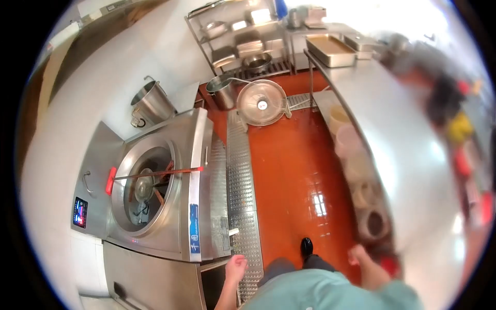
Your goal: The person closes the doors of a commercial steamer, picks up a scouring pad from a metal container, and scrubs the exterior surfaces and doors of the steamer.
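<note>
My left hand (236, 267) hangs low beside the steel cooking range, its fingers curled with nothing visible in them. A small white lever (233, 231) sticks out from the range front just beyond it. My right hand (357, 254) is at my right side, closed in a loose fist, near the lower shelf of the long steel table (413, 165). Neither hand touches anything that I can see. Across the round wok well (120, 194) of the range lies a long-handled tool with a red head (110, 181). Wooden-handled utensils and a round metal piece (144, 192) rest inside the well.
A perforated metal drain cover (243, 191) runs along the range over the wet red floor (287, 170). Ahead stand a large round lid (262, 103), a tall pot (222, 93) and a loaded rack (250, 46). Tubs (347, 140) line the table's lower shelf.
</note>
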Action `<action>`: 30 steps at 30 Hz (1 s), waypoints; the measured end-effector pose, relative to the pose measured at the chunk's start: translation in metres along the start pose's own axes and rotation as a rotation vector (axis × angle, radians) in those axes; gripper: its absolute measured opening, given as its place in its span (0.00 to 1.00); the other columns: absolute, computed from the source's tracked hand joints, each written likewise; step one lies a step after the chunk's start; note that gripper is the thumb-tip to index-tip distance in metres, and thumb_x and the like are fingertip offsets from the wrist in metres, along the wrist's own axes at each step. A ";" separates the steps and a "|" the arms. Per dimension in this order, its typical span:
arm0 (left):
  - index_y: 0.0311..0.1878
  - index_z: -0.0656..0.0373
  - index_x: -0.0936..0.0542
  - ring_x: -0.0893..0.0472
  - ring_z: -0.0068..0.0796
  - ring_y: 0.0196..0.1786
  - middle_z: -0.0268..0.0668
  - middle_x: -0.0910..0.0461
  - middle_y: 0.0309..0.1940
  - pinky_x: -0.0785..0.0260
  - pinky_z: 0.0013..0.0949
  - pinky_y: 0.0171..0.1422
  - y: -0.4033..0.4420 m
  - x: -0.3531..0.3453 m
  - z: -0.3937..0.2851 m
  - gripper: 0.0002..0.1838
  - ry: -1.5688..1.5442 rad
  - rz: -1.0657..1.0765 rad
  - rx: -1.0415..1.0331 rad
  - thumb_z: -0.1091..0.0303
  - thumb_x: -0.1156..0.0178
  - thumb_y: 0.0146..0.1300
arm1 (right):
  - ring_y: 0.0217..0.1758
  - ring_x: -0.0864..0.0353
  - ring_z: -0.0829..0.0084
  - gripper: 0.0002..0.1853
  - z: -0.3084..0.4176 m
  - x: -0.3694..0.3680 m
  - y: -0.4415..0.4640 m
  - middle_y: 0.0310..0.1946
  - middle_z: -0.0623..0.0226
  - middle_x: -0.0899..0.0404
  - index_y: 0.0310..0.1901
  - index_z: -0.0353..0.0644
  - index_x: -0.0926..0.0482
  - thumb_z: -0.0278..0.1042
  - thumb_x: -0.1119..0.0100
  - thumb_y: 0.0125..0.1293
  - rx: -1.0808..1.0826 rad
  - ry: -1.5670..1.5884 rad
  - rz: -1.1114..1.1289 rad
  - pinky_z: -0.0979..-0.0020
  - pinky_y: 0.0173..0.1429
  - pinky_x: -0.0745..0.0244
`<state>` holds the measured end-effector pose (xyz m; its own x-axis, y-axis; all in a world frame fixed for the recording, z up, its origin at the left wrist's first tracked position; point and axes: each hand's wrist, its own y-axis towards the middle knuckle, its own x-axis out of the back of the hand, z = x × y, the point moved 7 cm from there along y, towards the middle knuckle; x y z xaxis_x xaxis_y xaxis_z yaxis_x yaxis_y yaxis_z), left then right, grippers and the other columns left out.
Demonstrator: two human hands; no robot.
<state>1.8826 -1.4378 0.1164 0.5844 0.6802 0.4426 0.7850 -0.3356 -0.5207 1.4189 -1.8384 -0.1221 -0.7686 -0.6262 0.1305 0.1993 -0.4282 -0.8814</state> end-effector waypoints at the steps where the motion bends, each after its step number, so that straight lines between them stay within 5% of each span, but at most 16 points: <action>1: 0.52 0.64 0.20 0.13 0.28 0.35 0.41 0.13 0.38 0.21 0.33 0.41 0.013 0.001 -0.015 0.12 -0.039 -0.021 0.002 0.72 0.38 0.67 | 0.18 0.24 0.60 0.07 0.071 -0.005 0.015 0.22 0.64 0.21 0.23 0.42 0.22 0.30 0.38 0.58 0.085 -0.028 -0.004 0.61 0.18 0.32; 3: 0.53 0.65 0.21 0.13 0.31 0.35 0.43 0.14 0.39 0.20 0.34 0.40 0.051 0.005 -0.041 0.13 -0.124 -0.064 0.007 0.72 0.38 0.67 | 0.19 0.23 0.67 0.04 0.217 -0.019 0.035 0.23 0.64 0.23 0.32 0.39 0.22 0.27 0.41 0.65 0.304 -0.352 0.039 0.67 0.17 0.29; 4: 0.53 0.66 0.21 0.13 0.32 0.35 0.44 0.14 0.39 0.20 0.34 0.40 0.070 0.003 -0.049 0.13 -0.156 -0.075 0.020 0.72 0.38 0.67 | 0.20 0.22 0.70 0.05 0.292 -0.046 0.004 0.24 0.64 0.22 0.37 0.38 0.22 0.29 0.42 0.70 0.282 -0.083 0.001 0.68 0.18 0.26; 8: 0.50 0.67 0.20 0.13 0.33 0.34 0.45 0.14 0.38 0.20 0.35 0.40 0.183 -0.005 -0.071 0.12 -0.248 -0.105 0.048 0.72 0.37 0.67 | 0.20 0.24 0.72 0.03 0.462 -0.102 0.039 0.24 0.65 0.25 0.38 0.37 0.24 0.27 0.44 0.67 0.414 -0.132 -0.025 0.71 0.21 0.28; 12: 0.46 0.65 0.17 0.13 0.31 0.35 0.43 0.14 0.35 0.21 0.34 0.41 0.316 -0.008 -0.101 0.10 -0.256 -0.075 -0.018 0.69 0.36 0.66 | 0.17 0.23 0.67 0.05 0.493 -0.129 0.108 0.24 0.61 0.24 0.39 0.36 0.24 0.28 0.47 0.69 0.324 -0.101 0.016 0.67 0.15 0.30; 13: 0.45 0.62 0.16 0.13 0.30 0.36 0.41 0.13 0.33 0.22 0.33 0.42 0.352 -0.005 -0.109 0.10 -0.046 -0.091 -0.108 0.66 0.36 0.66 | 0.18 0.22 0.62 0.09 0.492 -0.133 0.104 0.25 0.56 0.22 0.41 0.35 0.23 0.31 0.50 0.71 0.219 -0.278 -0.023 0.64 0.15 0.29; 14: 0.45 0.61 0.15 0.13 0.30 0.36 0.41 0.13 0.34 0.22 0.33 0.43 0.374 -0.003 -0.130 0.10 -0.079 -0.088 -0.113 0.66 0.36 0.67 | 0.19 0.20 0.58 0.11 0.466 -0.125 0.136 0.26 0.52 0.20 0.41 0.34 0.22 0.32 0.52 0.72 0.124 -0.132 0.081 0.62 0.14 0.28; 15: 0.46 0.60 0.15 0.13 0.30 0.36 0.41 0.13 0.34 0.22 0.33 0.43 0.402 0.008 -0.166 0.10 -0.109 -0.091 -0.117 0.65 0.36 0.67 | 0.20 0.19 0.56 0.10 0.479 -0.143 0.116 0.26 0.52 0.21 0.39 0.34 0.22 0.31 0.49 0.70 0.067 -0.332 0.122 0.61 0.14 0.27; 16: 0.46 0.59 0.15 0.14 0.30 0.36 0.42 0.13 0.35 0.22 0.33 0.43 0.426 0.024 -0.200 0.10 -0.128 -0.097 -0.121 0.65 0.36 0.67 | 0.20 0.22 0.56 0.12 0.457 -0.134 0.134 0.24 0.55 0.22 0.35 0.35 0.23 0.36 0.49 0.70 -0.097 -0.090 0.174 0.60 0.19 0.26; 17: 0.46 0.59 0.15 0.14 0.30 0.36 0.42 0.13 0.35 0.22 0.33 0.43 0.446 0.040 -0.230 0.10 -0.153 -0.110 -0.149 0.65 0.36 0.67 | 0.20 0.25 0.58 0.15 0.495 -0.162 0.083 0.22 0.59 0.26 0.32 0.38 0.26 0.41 0.51 0.69 -0.012 -0.279 0.089 0.61 0.22 0.30; 18: 0.46 0.59 0.15 0.14 0.29 0.36 0.42 0.13 0.35 0.22 0.33 0.43 0.467 0.058 -0.261 0.10 -0.170 -0.122 -0.180 0.64 0.36 0.67 | 0.19 0.28 0.60 0.13 0.508 -0.175 0.102 0.22 0.60 0.28 0.32 0.43 0.26 0.40 0.54 0.70 0.200 -0.398 0.366 0.62 0.21 0.35; 20: 0.46 0.60 0.15 0.14 0.29 0.35 0.42 0.13 0.36 0.22 0.33 0.43 0.507 0.089 -0.299 0.10 -0.172 -0.142 -0.227 0.64 0.36 0.67 | 0.17 0.32 0.61 0.11 0.529 -0.192 0.132 0.23 0.61 0.30 0.32 0.47 0.27 0.35 0.57 0.71 0.213 -0.410 0.477 0.64 0.19 0.41; 23: 0.46 0.61 0.15 0.14 0.27 0.33 0.40 0.13 0.34 0.23 0.30 0.41 0.559 0.127 -0.343 0.10 -0.189 -0.199 -0.219 0.65 0.36 0.68 | 0.17 0.31 0.61 0.08 0.569 -0.208 0.175 0.24 0.59 0.28 0.35 0.45 0.27 0.32 0.56 0.72 -0.189 -0.288 0.125 0.65 0.18 0.40; 27: 0.47 0.61 0.16 0.14 0.25 0.33 0.38 0.12 0.32 0.22 0.29 0.40 0.619 0.153 -0.326 0.10 -0.306 -0.359 -0.119 0.65 0.37 0.69 | 0.20 0.22 0.59 0.14 0.678 -0.280 0.300 0.28 0.57 0.21 0.45 0.42 0.24 0.41 0.59 0.77 -0.139 -0.540 0.159 0.66 0.17 0.34; 30: 0.48 0.63 0.17 0.13 0.26 0.32 0.39 0.12 0.32 0.22 0.29 0.40 0.642 0.158 -0.322 0.12 -0.301 -0.487 0.064 0.64 0.37 0.68 | 0.27 0.17 0.58 0.23 0.792 -0.348 0.410 0.33 0.59 0.17 0.48 0.45 0.23 0.55 0.61 0.76 -0.155 -0.372 0.270 0.60 0.21 0.29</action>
<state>2.5452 -1.7557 0.0876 0.0673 0.9052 0.4197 0.9293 0.0962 -0.3565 2.2490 -2.3122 -0.1697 -0.4265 -0.9043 0.0167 0.2468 -0.1341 -0.9597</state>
